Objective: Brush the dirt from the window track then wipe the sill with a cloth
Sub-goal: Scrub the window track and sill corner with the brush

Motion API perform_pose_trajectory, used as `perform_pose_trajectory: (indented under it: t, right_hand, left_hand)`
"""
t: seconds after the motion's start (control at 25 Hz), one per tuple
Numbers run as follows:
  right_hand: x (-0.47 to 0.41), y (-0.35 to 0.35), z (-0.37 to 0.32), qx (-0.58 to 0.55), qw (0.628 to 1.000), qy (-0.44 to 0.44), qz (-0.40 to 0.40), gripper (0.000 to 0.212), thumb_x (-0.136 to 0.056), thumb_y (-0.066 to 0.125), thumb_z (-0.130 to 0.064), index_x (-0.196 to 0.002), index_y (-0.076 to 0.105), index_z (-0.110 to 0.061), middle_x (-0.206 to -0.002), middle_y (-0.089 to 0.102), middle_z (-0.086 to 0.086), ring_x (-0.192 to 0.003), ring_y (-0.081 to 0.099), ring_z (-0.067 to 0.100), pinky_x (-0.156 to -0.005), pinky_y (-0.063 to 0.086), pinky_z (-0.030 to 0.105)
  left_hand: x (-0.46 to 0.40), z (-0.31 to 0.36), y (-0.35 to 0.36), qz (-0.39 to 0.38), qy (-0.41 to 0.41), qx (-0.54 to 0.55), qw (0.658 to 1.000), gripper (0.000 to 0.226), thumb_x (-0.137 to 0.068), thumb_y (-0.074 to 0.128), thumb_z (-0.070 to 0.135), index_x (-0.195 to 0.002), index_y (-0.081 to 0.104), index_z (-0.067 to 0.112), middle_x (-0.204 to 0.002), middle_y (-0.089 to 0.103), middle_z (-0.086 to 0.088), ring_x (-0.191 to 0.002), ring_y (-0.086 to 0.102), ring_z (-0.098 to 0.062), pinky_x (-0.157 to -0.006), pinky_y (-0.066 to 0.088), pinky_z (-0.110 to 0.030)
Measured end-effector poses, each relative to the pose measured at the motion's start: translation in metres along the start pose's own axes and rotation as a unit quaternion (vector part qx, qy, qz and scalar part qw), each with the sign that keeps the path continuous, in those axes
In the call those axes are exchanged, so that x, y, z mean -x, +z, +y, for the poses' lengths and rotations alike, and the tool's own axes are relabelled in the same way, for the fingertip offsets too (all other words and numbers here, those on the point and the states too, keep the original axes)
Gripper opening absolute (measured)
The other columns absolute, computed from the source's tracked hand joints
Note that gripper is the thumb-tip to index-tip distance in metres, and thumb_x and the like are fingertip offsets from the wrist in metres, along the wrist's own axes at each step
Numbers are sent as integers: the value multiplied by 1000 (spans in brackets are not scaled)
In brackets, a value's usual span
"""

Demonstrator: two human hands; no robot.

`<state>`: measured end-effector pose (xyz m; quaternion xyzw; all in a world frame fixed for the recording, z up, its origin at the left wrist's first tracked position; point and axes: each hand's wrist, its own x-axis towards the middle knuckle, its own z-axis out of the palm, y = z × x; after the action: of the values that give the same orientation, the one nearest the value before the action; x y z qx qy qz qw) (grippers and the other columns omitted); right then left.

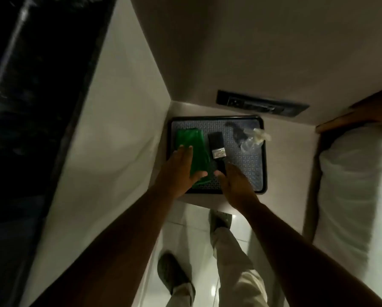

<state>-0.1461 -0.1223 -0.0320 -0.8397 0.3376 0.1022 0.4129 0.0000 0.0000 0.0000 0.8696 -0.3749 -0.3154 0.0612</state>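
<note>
A dark-rimmed tray [264,156] with a patterned mat lies on a pale ledge. On it lie a folded green cloth [195,142] at the left and a black paintbrush [216,146] with a metal ferrule in the middle. My left hand [181,171] hovers over the cloth's left edge, fingers straight, thumb beside the cloth. My right hand [235,182] reaches over the brush handle with relaxed fingers; whether it touches the handle cannot be told. The dark window [30,85] runs along the left.
A crumpled clear plastic bag [251,138] lies at the tray's back right. A black socket plate [261,103] sits on the wall behind. A white pillow [358,185] and bed are at the right. My legs and shoes stand on white floor tiles [192,235].
</note>
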Motion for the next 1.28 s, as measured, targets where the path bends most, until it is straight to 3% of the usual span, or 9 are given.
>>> perform_pose_trajectory:
  t: [0.24, 0.4, 0.6, 0.76, 0.84, 0.92, 1.0, 1.16, 1.28]
  right_hand:
    - [-57, 45, 47, 82, 993, 83, 11, 46, -92, 50, -34, -127, 48, -5, -122, 56, 23, -109, 54, 40, -90, 49, 46]
    - [-83, 58, 50, 97, 986, 132, 39, 42, -89, 55, -29, -123, 51, -4, -122, 52, 22, -108, 54, 42, -91, 49, 50]
    - [-101, 62, 56, 84, 983, 157, 55, 38, -85, 59, -28, -112, 56, -1, -110, 63, 23, -100, 60, 39, -85, 49, 41]
    - [-96, 55, 51, 0, 986, 164, 33, 26, -83, 63, -24, -100, 61, -5, -91, 67, 14, -82, 63, 30, -69, 39, 27]
    - [-86, 44, 38, -28, 985, 166, 29, 16, -85, 59, -21, -91, 61, -6, -83, 64, 11, -75, 59, 25, -65, 38, 28]
    - [-72, 32, 20, -81, 978, 187, 42, 14, -87, 56, -19, -89, 63, -7, -82, 67, 13, -74, 63, 28, -63, 48, 35]
    - [-53, 16, -8, -176, 961, 207, 61, 11, -88, 54, -19, -92, 61, -11, -85, 69, 15, -75, 67, 31, -64, 55, 42]
    - [-6, -29, -82, -386, 897, 172, 128, 18, -91, 53, -9, -104, 52, -22, -79, 68, 11, -67, 64, 27, -53, 52, 34]
    - [29, -75, -141, -496, 848, 125, 139, 18, -96, 49, -12, -96, 66, -19, -69, 73, 4, -65, 70, 21, -54, 55, 30]
  left_hand:
    - [-69, -27, 73, 5, 28, -100, 995, 83, -96, 54, 51, -156, 14, 11, -164, 5, -21, -150, 6, -41, -119, 18, -51]
    - [-86, -42, 100, 8, 42, -143, 989, 81, -97, 55, 46, -157, 12, 12, -164, 0, -20, -150, 1, -41, -120, 14, -51]
    - [-90, -46, 110, -3, 43, -144, 989, 84, -95, 59, 46, -157, 13, 12, -164, 1, -20, -150, 3, -42, -118, 18, -52]
    - [-84, -42, 94, -30, 33, -123, 991, 88, -94, 59, 49, -157, 10, 14, -165, -2, -18, -150, 2, -41, -119, 17, -52]
    - [-72, -37, 72, -35, 25, -108, 993, 90, -93, 59, 51, -157, 7, 14, -165, -3, -18, -150, 2, -40, -119, 16, -52]
    - [-57, -28, 44, -37, 16, -101, 994, 91, -94, 57, 53, -157, 6, 12, -164, -3, -19, -150, 1, -40, -119, 14, -51]
    - [-34, -20, 6, -27, 7, -101, 994, 91, -95, 55, 54, -157, 6, 10, -164, -4, -19, -150, 0, -39, -120, 13, -49]
    - [28, 6, -70, 40, 38, -104, 993, 85, -96, 54, 51, -157, 10, 11, -165, -2, -18, -151, -1, -36, -121, 12, -45]
    - [71, 24, -125, 119, 98, -100, 983, 80, -96, 54, 46, -156, 15, 12, -165, -1, -15, -152, -2, -31, -122, 8, -44]
